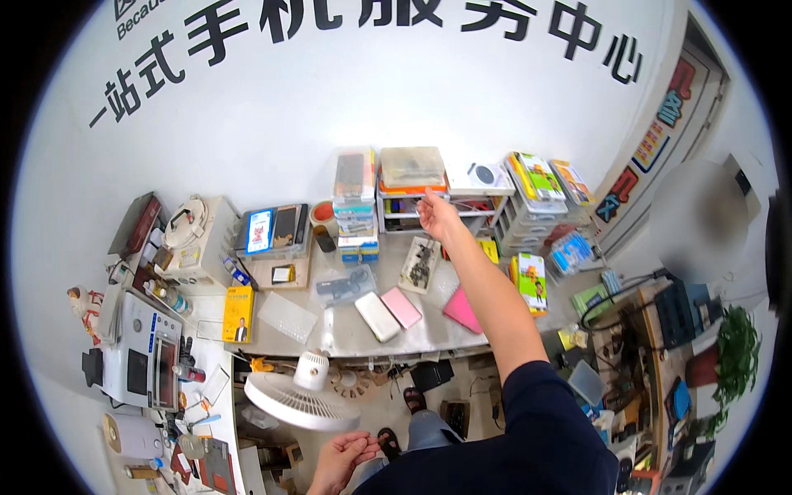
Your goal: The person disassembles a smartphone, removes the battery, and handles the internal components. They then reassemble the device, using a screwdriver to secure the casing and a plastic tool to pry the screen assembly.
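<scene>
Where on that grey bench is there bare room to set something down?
One bare patch on the grey bench lies between the pink phone case and the magenta case. A narrower strip runs along the front edge. The back row by the stacked boxes is crowded.

Place: phone repair shop
Evidence: phones [388,312] and cases on the counter [346,334], stacked parts boxes [355,202], repair machines [144,359], wall signage [330,21]

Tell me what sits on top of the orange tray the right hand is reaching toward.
A clear plastic box sits on the orange tray by the right hand. Its contents are too blurred to tell.
</scene>
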The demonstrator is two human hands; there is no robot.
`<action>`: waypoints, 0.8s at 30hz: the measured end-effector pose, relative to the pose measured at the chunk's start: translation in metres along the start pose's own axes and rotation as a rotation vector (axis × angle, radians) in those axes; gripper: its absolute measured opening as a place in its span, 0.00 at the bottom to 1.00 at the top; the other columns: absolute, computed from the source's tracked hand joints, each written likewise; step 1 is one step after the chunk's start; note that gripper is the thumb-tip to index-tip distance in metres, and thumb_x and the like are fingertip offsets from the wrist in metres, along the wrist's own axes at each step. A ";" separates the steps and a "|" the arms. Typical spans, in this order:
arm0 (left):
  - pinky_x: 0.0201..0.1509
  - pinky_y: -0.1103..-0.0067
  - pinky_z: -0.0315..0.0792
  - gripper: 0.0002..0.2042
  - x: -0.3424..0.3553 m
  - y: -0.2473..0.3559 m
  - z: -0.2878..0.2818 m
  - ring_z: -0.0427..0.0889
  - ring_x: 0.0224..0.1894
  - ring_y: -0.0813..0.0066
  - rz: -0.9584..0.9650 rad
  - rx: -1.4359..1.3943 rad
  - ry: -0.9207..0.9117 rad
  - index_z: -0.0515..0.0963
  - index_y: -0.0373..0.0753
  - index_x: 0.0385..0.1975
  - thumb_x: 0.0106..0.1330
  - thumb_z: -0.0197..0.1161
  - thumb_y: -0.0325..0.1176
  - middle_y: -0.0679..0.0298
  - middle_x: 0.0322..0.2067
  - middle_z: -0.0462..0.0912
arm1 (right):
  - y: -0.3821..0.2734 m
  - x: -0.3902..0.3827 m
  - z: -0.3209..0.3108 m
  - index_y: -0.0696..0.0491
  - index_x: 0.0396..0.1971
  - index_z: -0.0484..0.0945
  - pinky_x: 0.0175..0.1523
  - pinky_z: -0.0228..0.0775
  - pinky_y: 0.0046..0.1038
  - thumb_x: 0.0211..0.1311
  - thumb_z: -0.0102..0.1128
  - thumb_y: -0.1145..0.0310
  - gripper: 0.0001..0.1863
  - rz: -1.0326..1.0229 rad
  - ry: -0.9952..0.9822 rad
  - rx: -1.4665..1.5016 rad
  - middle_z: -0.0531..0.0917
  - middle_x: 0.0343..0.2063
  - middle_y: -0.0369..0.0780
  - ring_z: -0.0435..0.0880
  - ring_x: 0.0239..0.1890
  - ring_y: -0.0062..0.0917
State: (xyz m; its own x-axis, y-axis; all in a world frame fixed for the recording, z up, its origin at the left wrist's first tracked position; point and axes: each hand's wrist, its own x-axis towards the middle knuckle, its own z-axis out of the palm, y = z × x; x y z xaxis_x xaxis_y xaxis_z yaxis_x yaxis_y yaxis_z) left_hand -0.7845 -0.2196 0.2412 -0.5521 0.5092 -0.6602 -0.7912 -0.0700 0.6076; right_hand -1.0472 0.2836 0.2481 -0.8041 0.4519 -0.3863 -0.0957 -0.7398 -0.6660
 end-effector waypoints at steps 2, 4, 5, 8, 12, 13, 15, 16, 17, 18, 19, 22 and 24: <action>0.48 0.75 0.82 0.11 0.016 0.007 0.004 0.86 0.42 0.62 0.014 -0.006 0.071 0.75 0.26 0.48 0.69 0.58 0.24 0.48 0.42 0.83 | -0.006 0.044 0.016 0.50 0.27 0.74 0.20 0.69 0.17 0.62 0.66 0.54 0.16 -0.004 0.164 0.019 0.78 0.19 0.34 0.75 0.17 0.18; 0.48 0.75 0.82 0.12 0.040 0.020 0.017 0.86 0.42 0.63 0.024 -0.027 0.079 0.75 0.26 0.49 0.69 0.58 0.24 0.48 0.43 0.83 | -0.006 0.079 0.026 0.52 0.27 0.74 0.20 0.69 0.16 0.63 0.65 0.51 0.19 0.009 0.142 0.058 0.76 0.18 0.33 0.75 0.17 0.17; 0.48 0.75 0.82 0.12 0.055 0.026 0.026 0.86 0.42 0.63 0.026 -0.034 0.077 0.75 0.26 0.49 0.69 0.58 0.25 0.48 0.43 0.83 | -0.008 0.094 0.027 0.52 0.27 0.73 0.20 0.69 0.16 0.63 0.64 0.49 0.21 0.010 0.137 0.079 0.76 0.17 0.33 0.74 0.17 0.17; 0.49 0.75 0.81 0.13 0.090 0.054 0.056 0.85 0.42 0.64 -0.036 0.018 0.011 0.75 0.26 0.50 0.69 0.58 0.26 0.49 0.43 0.83 | 0.005 0.119 0.024 0.52 0.25 0.73 0.17 0.66 0.16 0.64 0.63 0.51 0.20 -0.039 0.172 0.133 0.75 0.16 0.33 0.72 0.15 0.16; 0.50 0.76 0.81 0.13 0.134 0.082 0.088 0.85 0.43 0.67 -0.042 0.120 -0.083 0.75 0.26 0.50 0.70 0.58 0.27 0.51 0.44 0.83 | 0.003 0.103 0.040 0.51 0.22 0.71 0.15 0.63 0.15 0.65 0.60 0.56 0.17 -0.060 0.222 0.107 0.74 0.16 0.32 0.71 0.14 0.15; 0.50 0.76 0.80 0.13 0.144 0.090 0.096 0.85 0.43 0.67 -0.044 0.133 -0.111 0.75 0.26 0.51 0.70 0.58 0.27 0.51 0.44 0.83 | 0.000 0.103 0.040 0.50 0.22 0.70 0.16 0.62 0.17 0.64 0.60 0.57 0.16 -0.064 0.246 0.129 0.73 0.16 0.32 0.70 0.15 0.15; 0.51 0.75 0.80 0.13 0.164 0.103 0.111 0.84 0.44 0.68 -0.022 0.179 -0.174 0.75 0.27 0.51 0.71 0.57 0.28 0.52 0.45 0.83 | -0.005 0.095 0.044 0.50 0.22 0.70 0.17 0.62 0.18 0.64 0.60 0.57 0.16 -0.115 0.267 0.058 0.72 0.16 0.32 0.69 0.15 0.16; 0.51 0.75 0.80 0.13 0.171 0.112 0.118 0.84 0.44 0.68 -0.002 0.197 -0.178 0.75 0.27 0.51 0.71 0.57 0.28 0.52 0.45 0.83 | -0.007 0.089 0.050 0.50 0.22 0.70 0.17 0.62 0.18 0.64 0.60 0.57 0.16 -0.139 0.274 0.023 0.72 0.16 0.32 0.68 0.15 0.16; 0.51 0.75 0.80 0.13 0.179 0.124 0.128 0.84 0.44 0.67 0.018 0.216 -0.185 0.75 0.27 0.50 0.71 0.57 0.28 0.52 0.45 0.83 | -0.011 0.081 0.059 0.49 0.22 0.70 0.19 0.62 0.20 0.65 0.59 0.57 0.16 -0.132 0.360 0.021 0.71 0.16 0.31 0.67 0.15 0.17; 0.51 0.75 0.80 0.13 0.186 0.136 0.136 0.84 0.44 0.67 0.034 0.236 -0.192 0.75 0.27 0.50 0.71 0.57 0.28 0.52 0.45 0.83 | -0.013 0.078 0.059 0.50 0.23 0.70 0.19 0.62 0.19 0.66 0.59 0.57 0.16 -0.149 0.342 -0.004 0.71 0.17 0.31 0.68 0.16 0.17; 0.51 0.73 0.79 0.13 0.196 0.149 0.144 0.84 0.44 0.67 0.080 0.280 -0.198 0.75 0.27 0.49 0.70 0.57 0.28 0.53 0.44 0.83 | -0.015 0.075 0.058 0.50 0.24 0.71 0.19 0.62 0.19 0.66 0.59 0.57 0.15 -0.165 0.326 -0.028 0.72 0.18 0.31 0.68 0.17 0.16; 0.52 0.79 0.77 0.16 0.254 0.188 0.163 0.83 0.44 0.73 0.351 0.431 -0.254 0.75 0.28 0.51 0.71 0.58 0.33 0.58 0.44 0.84 | -0.033 0.074 0.054 0.54 0.30 0.74 0.20 0.63 0.20 0.67 0.58 0.59 0.13 -0.252 0.211 -0.111 0.74 0.23 0.33 0.70 0.19 0.16; 0.50 0.80 0.76 0.14 0.288 0.231 0.203 0.82 0.42 0.76 0.478 0.485 -0.243 0.76 0.29 0.51 0.72 0.56 0.31 0.59 0.42 0.84 | -0.053 0.073 0.051 0.56 0.35 0.75 0.21 0.63 0.21 0.67 0.58 0.59 0.14 -0.276 0.133 -0.175 0.76 0.26 0.35 0.71 0.20 0.16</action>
State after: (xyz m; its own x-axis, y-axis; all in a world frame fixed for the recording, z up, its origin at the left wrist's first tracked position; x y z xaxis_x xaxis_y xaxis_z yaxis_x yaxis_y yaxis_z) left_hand -1.0726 0.0850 0.2810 -0.6899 0.6984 -0.1903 -0.2407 0.0266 0.9702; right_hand -1.1306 0.3304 0.2874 -0.6772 0.6926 -0.2485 -0.1875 -0.4890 -0.8519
